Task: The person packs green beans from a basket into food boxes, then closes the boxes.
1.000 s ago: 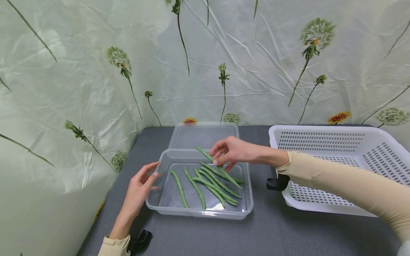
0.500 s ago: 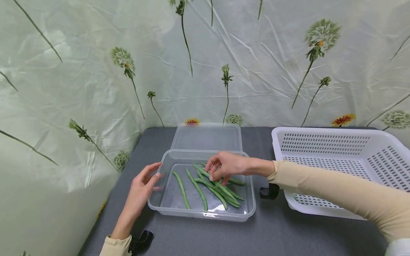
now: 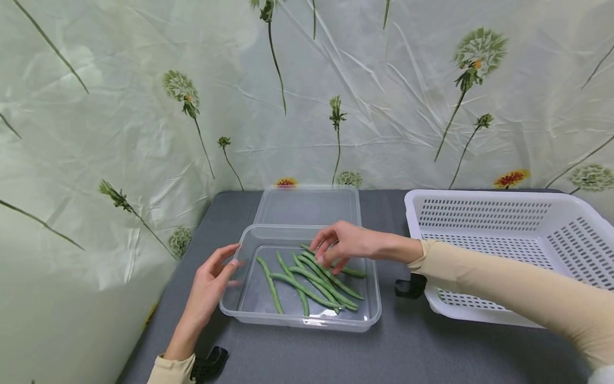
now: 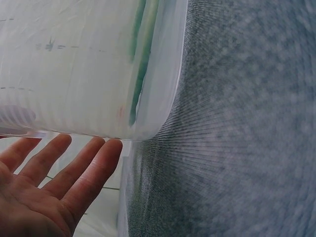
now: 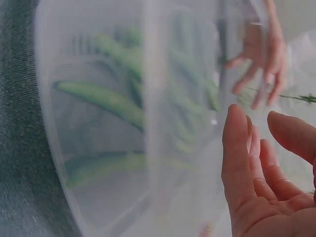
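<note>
Several green beans lie in a clear rectangular plastic container, one slanting across others. My right hand hovers over the container's back right part, hiding the ends of some beans. In the right wrist view its thumb and fingers are apart, with nothing between them. At the container's left wall is my left hand, fingers spread and fairly straight. The left wrist view shows those fingertips right at the plastic wall.
Behind the container lies a clear flat lid. A white perforated basket stands on the right, partly under my right sleeve. The grey tabletop meets a flower-printed sheet at the back and left.
My right hand lowered a green bean into the container and let go of it; the bean now lies across others to the left. My left hand has stayed at the wall.
</note>
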The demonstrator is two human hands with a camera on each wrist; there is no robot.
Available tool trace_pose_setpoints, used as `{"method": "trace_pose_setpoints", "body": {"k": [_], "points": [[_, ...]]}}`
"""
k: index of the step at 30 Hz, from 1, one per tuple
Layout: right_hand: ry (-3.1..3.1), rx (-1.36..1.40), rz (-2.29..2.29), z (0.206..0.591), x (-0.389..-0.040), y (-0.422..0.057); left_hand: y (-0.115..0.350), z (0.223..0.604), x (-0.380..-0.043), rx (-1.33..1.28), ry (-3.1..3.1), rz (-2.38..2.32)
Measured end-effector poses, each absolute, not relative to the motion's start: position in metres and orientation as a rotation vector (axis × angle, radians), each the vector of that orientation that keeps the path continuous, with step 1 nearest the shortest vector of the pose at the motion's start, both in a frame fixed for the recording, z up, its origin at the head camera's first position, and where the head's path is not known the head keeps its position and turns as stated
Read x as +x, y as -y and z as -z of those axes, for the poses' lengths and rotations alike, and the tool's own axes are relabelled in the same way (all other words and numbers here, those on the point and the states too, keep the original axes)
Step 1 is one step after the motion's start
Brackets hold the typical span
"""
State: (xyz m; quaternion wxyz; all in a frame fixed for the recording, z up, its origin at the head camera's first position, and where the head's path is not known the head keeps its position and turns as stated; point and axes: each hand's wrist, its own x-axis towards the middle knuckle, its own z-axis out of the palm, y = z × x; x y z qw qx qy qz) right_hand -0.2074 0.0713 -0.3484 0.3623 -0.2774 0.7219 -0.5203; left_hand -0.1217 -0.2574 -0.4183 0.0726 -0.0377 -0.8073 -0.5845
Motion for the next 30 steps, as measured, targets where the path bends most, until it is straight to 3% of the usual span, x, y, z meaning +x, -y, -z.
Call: {"method": "trace_pose_setpoints", "body": {"k": [18, 30], "points": [[-1.968, -0.705, 1.522, 0.298, -0.197, -0.144, 0.256, 0.419, -0.119, -0.108, 2.426, 1.763], [-2.210, -0.606, 1.476, 0.296, -0.195, -0.214, 0.255, 0.419, -0.121, -0.109, 2.409, 1.755]]}}
